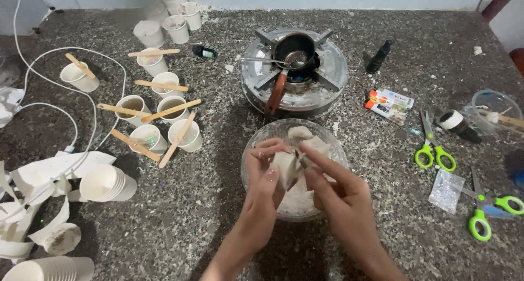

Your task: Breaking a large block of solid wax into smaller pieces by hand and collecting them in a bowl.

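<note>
At the far left, white cables (82,103) loop over the speckled grey table (180,215), with torn paper strips (33,204) and a stack of paper cups (106,184) lying on its side near the left edge. Just right of these stands a cluster of small cups (164,114) with wooden sticks (171,110) laid across their rims; more cups sit at the far edge, and a small dark bottle (204,52) lies beside them.

In the near middle a clear glass bowl (251,150) holds pale wax chunks and crumbs. Over it the left hand (265,191) pinches a wax chunk (285,169), thumb and fingers closed on its left side. The right hand (335,191) meets it from the right, fingertips (314,152) pressed on the same chunk, so the piece sits between both hands, just above the bowl's contents. More chunks (308,142) lie in the bowl just beyond the fingers.

Farther off, behind the bowl, a round metal stove (333,76) carries a small dark pot (297,51) with a brown handle pointing toward the bowl. Right of the stove stand a dark bottle (379,57) and a small printed box (389,105). At the right edge are two green-handled scissors (434,150), a clear bag of glitter (447,191) and a clear container (494,109).
</note>
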